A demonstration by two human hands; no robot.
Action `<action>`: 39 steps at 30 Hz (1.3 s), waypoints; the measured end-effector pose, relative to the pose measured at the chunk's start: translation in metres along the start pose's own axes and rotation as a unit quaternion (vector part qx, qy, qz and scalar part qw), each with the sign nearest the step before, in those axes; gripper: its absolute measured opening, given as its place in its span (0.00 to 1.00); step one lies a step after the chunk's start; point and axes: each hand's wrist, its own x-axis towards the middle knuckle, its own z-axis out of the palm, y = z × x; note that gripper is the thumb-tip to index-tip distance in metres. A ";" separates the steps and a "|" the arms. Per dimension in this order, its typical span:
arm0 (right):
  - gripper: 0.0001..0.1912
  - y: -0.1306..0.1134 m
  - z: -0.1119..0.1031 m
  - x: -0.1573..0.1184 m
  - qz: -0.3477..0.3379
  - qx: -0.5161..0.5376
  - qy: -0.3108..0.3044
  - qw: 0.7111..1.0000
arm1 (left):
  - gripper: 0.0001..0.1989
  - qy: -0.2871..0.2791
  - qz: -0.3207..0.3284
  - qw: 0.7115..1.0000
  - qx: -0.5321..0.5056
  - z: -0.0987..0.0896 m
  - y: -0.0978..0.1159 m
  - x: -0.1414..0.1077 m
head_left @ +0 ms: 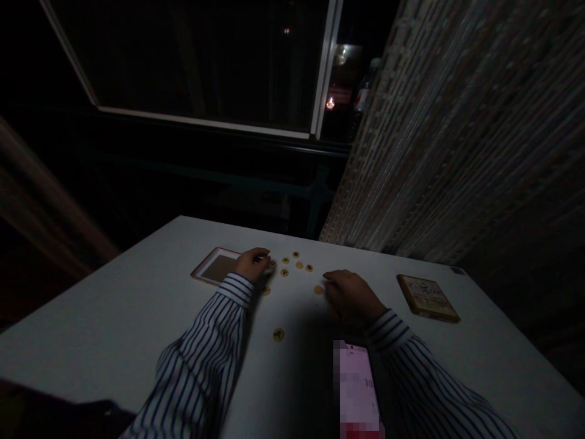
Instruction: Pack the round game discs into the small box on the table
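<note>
Several small round wooden pieces with dark marks, one of them a piece (284, 272) near the middle, lie scattered on the white table (137, 317). My left hand (253, 264) is at the left edge of the group, fingers curled together beside a few pieces; what they hold, if anything, is too dark to make out. Right of the group, my right hand (351, 296) is closed with fingers bent, next to a plain-looking piece (319, 289). Nearer to me lies a single marked piece (278, 335). An open shallow box (214, 268) sits left of my left hand, partly behind it.
A lit phone (359, 384) lies at the near side between my forearms. A flat box with a printed cover (427, 297) is on the right of the table. String curtains (393, 152) hang behind the far edge, with a bottle (363, 94) beyond near the window frame.
</note>
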 end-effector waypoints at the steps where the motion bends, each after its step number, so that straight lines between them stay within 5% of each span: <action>1: 0.18 -0.001 0.000 0.006 0.001 0.011 -0.002 1.000 | 0.15 -0.010 0.004 1.000 0.009 0.002 -0.002 0.004; 8: 0.17 -0.002 0.010 0.051 0.022 0.087 -0.007 0.996 | 0.15 -0.048 0.016 0.996 0.075 0.014 -0.013 0.024; 18: 0.18 -0.001 0.036 0.096 0.032 0.041 -0.069 0.996 | 0.15 -0.084 0.041 0.994 0.052 0.031 -0.026 0.050; 39: 0.16 -0.018 0.072 0.139 0.032 -0.023 -0.118 0.992 | 0.18 -0.119 0.008 0.990 0.069 0.056 -0.026 0.043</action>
